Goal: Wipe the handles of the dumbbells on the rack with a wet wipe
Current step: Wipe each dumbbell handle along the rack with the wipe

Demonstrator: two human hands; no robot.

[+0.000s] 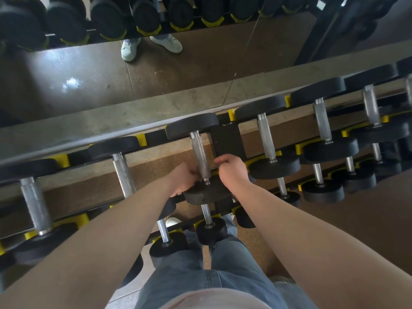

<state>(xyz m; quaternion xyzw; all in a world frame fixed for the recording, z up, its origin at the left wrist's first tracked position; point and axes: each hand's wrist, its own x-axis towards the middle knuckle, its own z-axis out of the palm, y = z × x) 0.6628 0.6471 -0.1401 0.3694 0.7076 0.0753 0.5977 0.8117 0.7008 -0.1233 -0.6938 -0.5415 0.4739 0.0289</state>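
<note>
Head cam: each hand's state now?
Left hand: curled at the lower end of the dumbbell handle; grip cannot be told.
Right hand: curled beside the handle; contents cannot be told.

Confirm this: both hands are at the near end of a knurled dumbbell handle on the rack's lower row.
Not quite. The head view shows the left hand and right hand at the near end of a knurled dumbbell handle on the upper row of the rack, not the lower.
</note>
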